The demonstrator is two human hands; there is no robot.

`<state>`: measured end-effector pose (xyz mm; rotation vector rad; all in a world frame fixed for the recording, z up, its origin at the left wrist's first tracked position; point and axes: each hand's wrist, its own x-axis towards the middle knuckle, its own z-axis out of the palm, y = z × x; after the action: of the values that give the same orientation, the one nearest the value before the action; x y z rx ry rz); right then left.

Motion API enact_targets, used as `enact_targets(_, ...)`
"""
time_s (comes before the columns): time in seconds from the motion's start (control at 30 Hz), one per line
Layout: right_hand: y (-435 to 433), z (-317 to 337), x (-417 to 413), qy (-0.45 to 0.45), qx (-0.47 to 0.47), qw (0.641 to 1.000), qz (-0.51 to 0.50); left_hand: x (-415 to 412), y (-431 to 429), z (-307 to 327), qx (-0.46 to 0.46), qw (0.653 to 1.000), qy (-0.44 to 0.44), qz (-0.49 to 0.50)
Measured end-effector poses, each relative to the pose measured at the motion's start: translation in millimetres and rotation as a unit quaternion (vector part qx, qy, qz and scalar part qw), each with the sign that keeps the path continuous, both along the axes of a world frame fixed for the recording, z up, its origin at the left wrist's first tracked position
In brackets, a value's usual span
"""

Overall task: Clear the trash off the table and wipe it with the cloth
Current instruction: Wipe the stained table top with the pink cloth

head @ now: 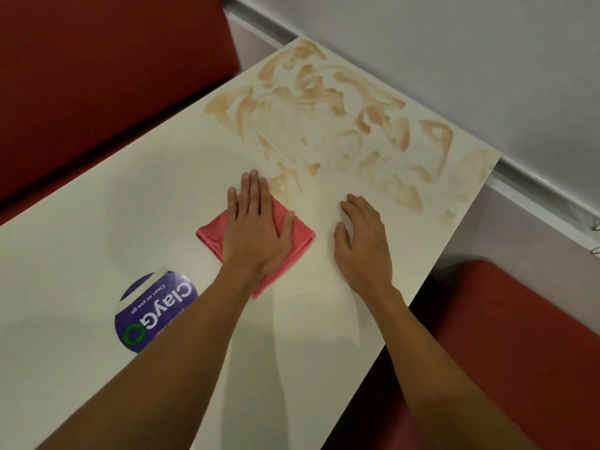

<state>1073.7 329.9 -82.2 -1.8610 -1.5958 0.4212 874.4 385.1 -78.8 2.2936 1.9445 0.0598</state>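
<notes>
Table (97,254) takes up most of the frame: flat, matte, off-white slab running lower left to upper right; left and bottom edges cut off by the frame; far corner meets the wall strip at right.
Two red padded seats: one (97,76) upper left, one (519,336) lower right, both cropped; smooth surface, looks like vinyl, can't confirm.
Grey wall (454,43) upper right, plain, with a pale ledge along its base.
Brown smear (341,125) covers the far end of the table, upper centre to right; thin, streaky, swirled loops, darker at the stroke edges; its lowest streaks end just above the left fingertips.
Both forearms come in from the bottom edge, bare, elbows out of frame.
Round purple sticker (156,311) lower left on the table, reads "ClayGo / Clean as you go" upside down, green ring logo; upper left part washed out by a pale wedge; small print unreadable.
Cloth (211,232): pink-red, folded square sitting diamond-wise, soft nap, stitched hem on the right side; lies flat on the table at centre frame, just below the smear; its middle and top corner are hidden under the hand, other corners stick out left, right and bottom.
Left hand (256,228) lies palm-down on the cloth; fingers straight and close together, tips past the cloth onto the table; thumb splayed right.
Right hand (363,241) is just right of the cloth, not touching it; fingers loosely bent and slightly apart, tips on bare table.
Small metal bit (595,227) at the right edge is too small to identify.
</notes>
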Motion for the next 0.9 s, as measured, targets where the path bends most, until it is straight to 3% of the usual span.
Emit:
enact_targets(0.13,0.4,0.6,0.3,-0.019,-0.003,1.0,0.0,16.8,-31.2,-4.5,0.017,0.991,-0.024,0.13)
enact_targets(0.43,0.3,-2.0,-3.5,-0.102,-0.006,0.994,-0.037,-50.7,-50.1,-3.5,0.022,0.997,-0.041,-0.06)
enact_targets(0.63,4.3,-3.5,-8.1,-0.171,-0.035,0.984,-0.031,-11.6,-15.2,2.1,0.005,0.999,-0.026,0.047)
enact_targets(0.8,3.2,-4.2,-4.6,-0.165,-0.036,0.985,-0.032,-17.7,-52.0,0.4,0.025,0.996,-0.042,-0.07)
enact_targets(0.9,3.7,-1.4,-6.7,-0.179,-0.051,0.982,-0.036,-50.3,-52.1,-0.9,0.032,0.997,-0.035,-0.056)
